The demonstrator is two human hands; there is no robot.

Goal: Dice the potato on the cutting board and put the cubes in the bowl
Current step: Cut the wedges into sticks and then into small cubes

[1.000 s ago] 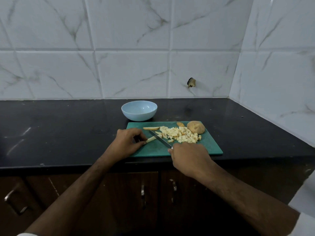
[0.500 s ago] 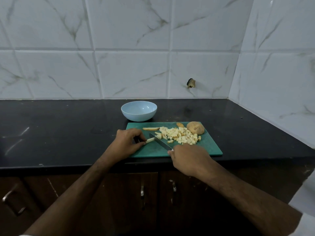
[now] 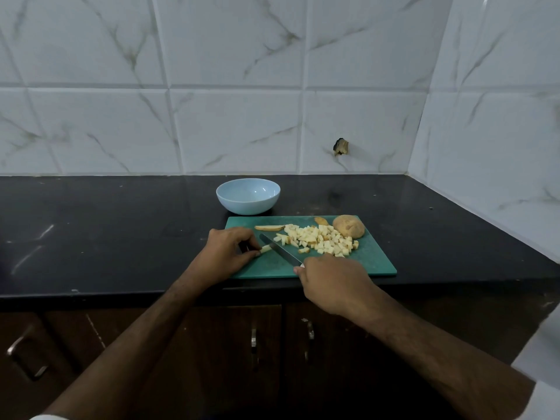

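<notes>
A: What do you see from the head camera?

B: A green cutting board [image 3: 372,262] lies on a black counter [image 3: 106,231]. The left hand [image 3: 225,253] pinches a short potato stick [image 3: 266,249] at its left end. The stick lies flat on the board, poking out to the right of the fingers.

A: And the other hand?

B: The right hand [image 3: 331,281] is curled round the handle of a knife [image 3: 280,251]. The blade touches the stick's free end, just beside the left fingertips.

A: Where is the rest of the potato?

B: A pile of potato cubes [image 3: 318,241] sits right of the blade. A potato chunk with skin [image 3: 348,226] sits at the far right corner, touching the pile. A long potato slice [image 3: 269,227] lies behind the pile.

A: And the bowl?

B: The blue bowl [image 3: 248,196] stands just behind the board. I see no cubes in it.
</notes>
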